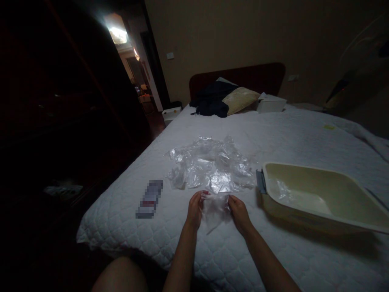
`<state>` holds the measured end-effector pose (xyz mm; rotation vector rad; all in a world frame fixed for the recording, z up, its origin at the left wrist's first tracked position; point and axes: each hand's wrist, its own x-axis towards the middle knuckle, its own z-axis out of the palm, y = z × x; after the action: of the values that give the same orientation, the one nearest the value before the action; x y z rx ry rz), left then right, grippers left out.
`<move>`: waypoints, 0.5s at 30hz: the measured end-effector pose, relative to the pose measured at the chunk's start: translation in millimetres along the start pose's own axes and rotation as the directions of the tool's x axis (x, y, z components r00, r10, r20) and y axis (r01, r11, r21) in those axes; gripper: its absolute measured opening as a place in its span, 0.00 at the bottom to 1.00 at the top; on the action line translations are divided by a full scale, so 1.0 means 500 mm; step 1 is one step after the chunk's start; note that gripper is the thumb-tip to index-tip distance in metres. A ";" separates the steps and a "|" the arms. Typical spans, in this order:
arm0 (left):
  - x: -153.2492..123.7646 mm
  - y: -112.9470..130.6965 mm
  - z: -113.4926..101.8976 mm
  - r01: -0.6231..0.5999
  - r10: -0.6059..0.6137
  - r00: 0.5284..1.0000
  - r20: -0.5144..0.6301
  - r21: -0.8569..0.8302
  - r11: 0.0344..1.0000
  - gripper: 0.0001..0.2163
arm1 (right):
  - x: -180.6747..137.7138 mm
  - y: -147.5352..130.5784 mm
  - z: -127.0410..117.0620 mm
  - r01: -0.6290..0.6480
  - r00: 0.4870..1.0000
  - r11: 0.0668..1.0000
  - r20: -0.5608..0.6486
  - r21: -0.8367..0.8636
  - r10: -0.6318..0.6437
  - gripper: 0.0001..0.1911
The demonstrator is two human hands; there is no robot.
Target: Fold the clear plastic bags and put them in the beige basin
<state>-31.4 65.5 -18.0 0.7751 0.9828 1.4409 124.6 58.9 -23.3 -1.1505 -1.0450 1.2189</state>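
Observation:
A clear plastic bag point(215, 213) is stretched between my two hands, just above the near part of the bed. My left hand point(195, 207) pinches its left upper edge. On the opposite edge, my right hand point(238, 211) has its fingers closed on the plastic. Right beyond my hands lies a spread of several more clear plastic bags point(199, 168), crumpled and overlapping on the white quilted bedcover point(121, 219). To the right stands a cream plastic bin point(322, 186) with a grey clip on its rim. Inside it rests a piece of clear plastic point(283, 190).
A blurred-out phone-like object point(149, 199) lies left of the bags. Farther back are dark clothing point(214, 97), a beige pillow point(243, 100) and a white box point(271, 104) near the headboard point(237, 77). The bed's left edge drops to a dark floor.

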 end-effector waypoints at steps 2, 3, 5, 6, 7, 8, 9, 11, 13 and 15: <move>-0.001 0.000 0.002 0.018 -0.018 1.000 -0.005 0.036 0.999 0.16 | 0.000 0.002 -0.001 -0.014 1.000 0.999 -0.002 0.052 0.014 0.18; -0.002 -0.001 0.003 0.017 -0.016 1.000 -0.009 0.060 0.998 0.18 | 0.000 0.003 -0.001 -0.025 1.000 0.996 0.003 0.085 0.025 0.19; -0.004 -0.001 0.006 -0.006 0.007 1.000 -0.014 0.085 0.996 0.21 | -0.001 0.002 -0.001 -0.068 0.998 0.985 -0.001 0.158 0.069 0.19; -0.005 0.000 0.007 -0.023 0.024 1.000 -0.012 0.085 0.996 0.23 | -0.001 0.002 -0.001 -0.094 0.995 0.975 -0.009 0.200 0.098 0.19; -0.006 0.001 0.007 -0.043 0.044 0.999 -0.004 0.086 0.995 0.24 | -0.001 0.000 -0.001 -0.116 0.992 0.963 -0.019 0.242 0.124 0.19; -0.007 0.002 0.007 -0.061 0.060 0.998 0.014 0.095 0.994 0.25 | 0.000 -0.002 -0.002 -0.132 0.989 0.951 -0.030 0.281 0.146 0.19; -0.009 0.003 0.006 -0.075 0.070 0.997 0.045 0.114 0.991 0.25 | 0.000 -0.004 -0.003 -0.139 0.986 0.940 -0.042 0.312 0.160 0.19; -0.011 0.006 0.002 -0.107 0.084 0.986 0.141 0.164 0.981 0.24 | 0.000 -0.009 -0.004 -0.140 0.983 0.932 -0.068 0.333 0.172 0.19; -0.012 0.009 -0.001 -0.127 0.077 0.965 0.252 0.189 0.974 0.26 | 0.000 -0.013 -0.003 -0.143 0.982 0.946 -0.081 0.291 0.173 0.19; -0.013 0.010 -0.003 -0.134 0.064 0.944 0.324 0.200 0.971 0.30 | -0.001 -0.014 0.000 -0.132 0.987 0.970 -0.058 0.205 0.147 0.19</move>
<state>-34.0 59.0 -13.6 1.1944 0.8706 1.2541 125.5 58.6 -16.3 -1.1159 -0.7767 1.3503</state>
